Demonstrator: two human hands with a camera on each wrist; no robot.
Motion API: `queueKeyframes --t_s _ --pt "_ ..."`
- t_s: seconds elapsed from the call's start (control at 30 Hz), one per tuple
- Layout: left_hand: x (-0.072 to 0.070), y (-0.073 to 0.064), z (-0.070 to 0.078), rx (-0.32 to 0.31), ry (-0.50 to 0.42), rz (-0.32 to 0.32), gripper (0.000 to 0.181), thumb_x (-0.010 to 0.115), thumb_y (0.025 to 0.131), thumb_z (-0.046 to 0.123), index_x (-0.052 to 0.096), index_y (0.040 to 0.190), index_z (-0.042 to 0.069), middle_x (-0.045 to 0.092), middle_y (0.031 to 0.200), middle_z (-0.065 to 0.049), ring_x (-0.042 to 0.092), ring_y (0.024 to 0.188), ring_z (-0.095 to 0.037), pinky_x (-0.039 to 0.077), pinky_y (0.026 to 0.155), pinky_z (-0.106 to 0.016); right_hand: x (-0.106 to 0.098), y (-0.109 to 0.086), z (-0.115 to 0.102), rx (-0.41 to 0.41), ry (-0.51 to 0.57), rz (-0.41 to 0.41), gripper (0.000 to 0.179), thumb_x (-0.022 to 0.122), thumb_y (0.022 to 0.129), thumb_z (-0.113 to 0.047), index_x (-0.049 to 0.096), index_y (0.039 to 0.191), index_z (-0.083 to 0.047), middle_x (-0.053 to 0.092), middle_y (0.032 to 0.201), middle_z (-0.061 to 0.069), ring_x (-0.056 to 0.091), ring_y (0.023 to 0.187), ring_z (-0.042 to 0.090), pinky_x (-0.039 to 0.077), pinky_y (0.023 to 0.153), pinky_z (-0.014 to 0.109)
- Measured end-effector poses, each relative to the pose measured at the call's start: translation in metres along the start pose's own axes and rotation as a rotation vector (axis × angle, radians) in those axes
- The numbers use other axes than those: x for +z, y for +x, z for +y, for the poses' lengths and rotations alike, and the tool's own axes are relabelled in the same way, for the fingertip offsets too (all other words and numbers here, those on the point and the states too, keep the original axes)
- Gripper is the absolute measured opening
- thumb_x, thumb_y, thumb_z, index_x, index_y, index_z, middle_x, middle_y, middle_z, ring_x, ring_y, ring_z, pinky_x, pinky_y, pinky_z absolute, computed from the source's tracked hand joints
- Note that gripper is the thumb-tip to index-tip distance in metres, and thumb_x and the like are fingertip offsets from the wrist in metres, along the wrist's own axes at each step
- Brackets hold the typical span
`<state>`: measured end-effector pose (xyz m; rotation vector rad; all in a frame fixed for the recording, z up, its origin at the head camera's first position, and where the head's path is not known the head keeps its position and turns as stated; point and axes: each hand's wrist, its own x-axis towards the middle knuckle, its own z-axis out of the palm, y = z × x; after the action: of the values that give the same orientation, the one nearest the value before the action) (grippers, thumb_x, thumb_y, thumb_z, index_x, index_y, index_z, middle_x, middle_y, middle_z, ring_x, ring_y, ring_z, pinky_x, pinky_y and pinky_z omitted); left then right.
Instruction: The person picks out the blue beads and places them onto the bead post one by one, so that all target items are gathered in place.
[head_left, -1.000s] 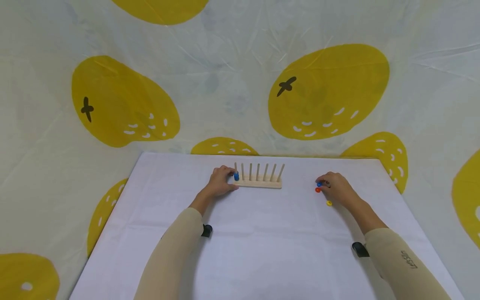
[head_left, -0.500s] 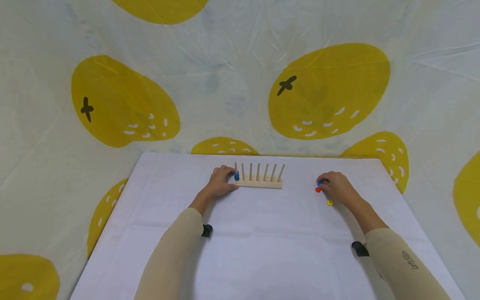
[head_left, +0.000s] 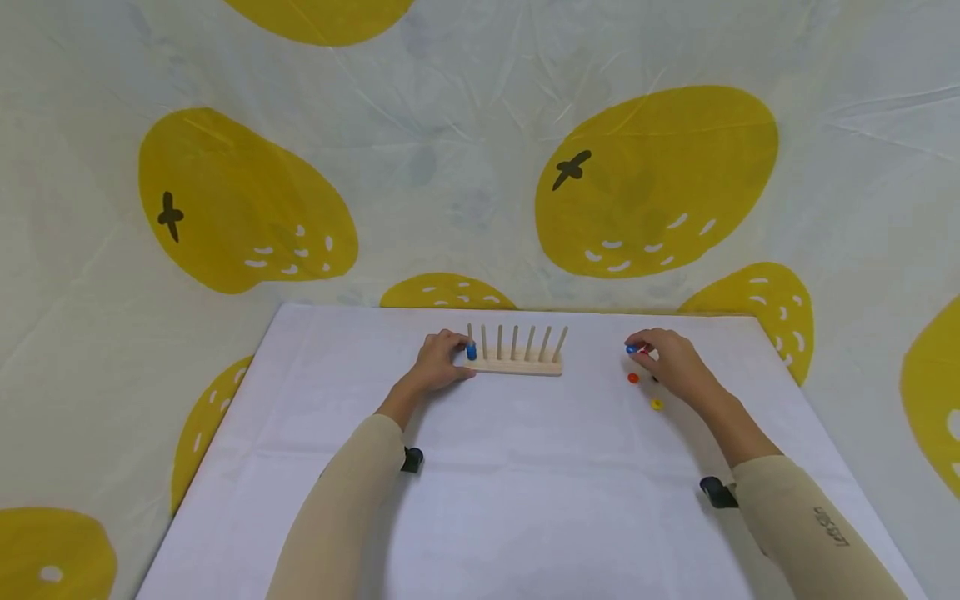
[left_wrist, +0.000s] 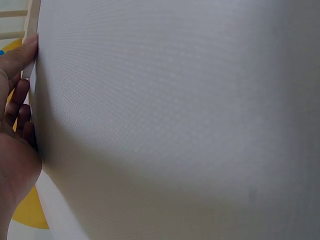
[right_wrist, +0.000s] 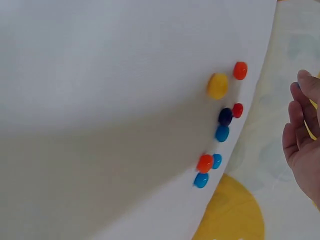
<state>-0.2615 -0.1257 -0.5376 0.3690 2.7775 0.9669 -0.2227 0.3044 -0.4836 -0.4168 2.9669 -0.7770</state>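
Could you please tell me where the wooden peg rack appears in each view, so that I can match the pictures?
Head: the wooden peg rack stands slightly below and right of the picture's centre, one end at the left hand.
Left wrist: partly visible, cut off at the top left corner.
Right wrist: not in it.
Shared landmark: the white tabletop, visible in all three.

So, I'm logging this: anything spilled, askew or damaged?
Nothing clearly stands out: the wooden rack sits upright, its rightmost peg leaning perhaps just from perspective, and the loose beads lie grouped on the white tabletop.
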Motion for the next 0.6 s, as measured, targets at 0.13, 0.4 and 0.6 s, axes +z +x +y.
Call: queueKeyframes --t_s 0.13,0.4,0.6 --pt "0.0 0.001 -0.002 0.004 0.0 -0.006 0.059 0.086 0.085 0.027 0.064 0.137 0.011 0.059 0.133 -0.01 0.044 0.131 -0.032 0.038 0.115 -0.046 -0.003 0.004 -0.011 -0.04 -0.004 0.025 0.029 0.071 0.097 -0.009 0.069 0.124 -0.001 0.07 0.119 0.019 0.061 0.108 0.036 0.052 0.097 0.057" --pt "0.0 0.001 -0.002 0.009 0.01 -0.011 0.06 0.086 0.085 0.028 0.063 0.138 0.011 0.059 0.134 -0.01 0.043 0.133 -0.033 0.037 0.116 -0.046 -0.008 0.017 -0.042 -0.16 -0.006 0.095 0.023 0.073 0.096 -0.009 0.072 0.118 -0.005 0.074 0.114 0.013 0.064 0.105 0.032 0.054 0.092 0.053" --pt "0.0 0.001 -0.002 -0.005 0.011 -0.017 0.06 0.086 0.086 0.028 0.062 0.138 0.011 0.058 0.135 -0.009 0.043 0.133 -0.032 0.037 0.116 -0.045 -0.005 0.031 -0.064 -0.267 0.036 0.175 0.022 0.076 0.093 -0.007 0.073 0.114 -0.005 0.075 0.109 0.012 0.066 0.1 0.03 0.055 0.085 0.049"
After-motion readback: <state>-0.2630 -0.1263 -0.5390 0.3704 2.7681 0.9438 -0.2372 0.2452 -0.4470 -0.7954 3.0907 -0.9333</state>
